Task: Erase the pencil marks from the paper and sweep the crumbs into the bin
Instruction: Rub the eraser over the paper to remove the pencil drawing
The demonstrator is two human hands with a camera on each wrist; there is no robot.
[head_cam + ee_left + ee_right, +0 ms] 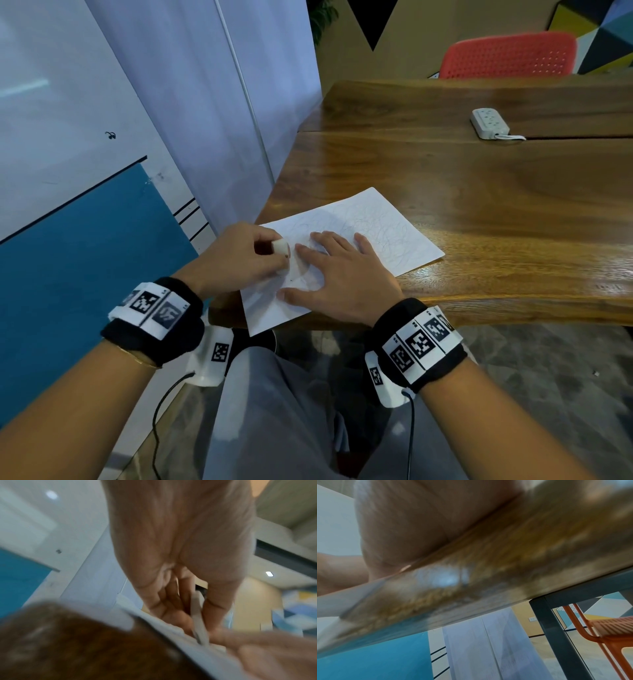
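Observation:
A white sheet of paper [370, 229] with faint pencil scribbles lies on the near left corner of the wooden table [479, 192], its near edge hanging over the table's rim. My left hand [246, 257] pinches a white eraser [280, 247] and holds it down on the sheet's left part. In the left wrist view the eraser [197, 615] stands between thumb and fingers, touching the paper [171, 628]. My right hand [335, 270] lies flat with spread fingers on the paper beside the eraser. The right wrist view shows only the palm [419, 527] against the table edge [471, 581].
A white power strip [489, 122] lies far back on the table. A red chair [507, 54] stands behind the table. A white and blue wall [102, 171] runs close on the left. A dark round object [255, 342] sits under the table corner by my knees.

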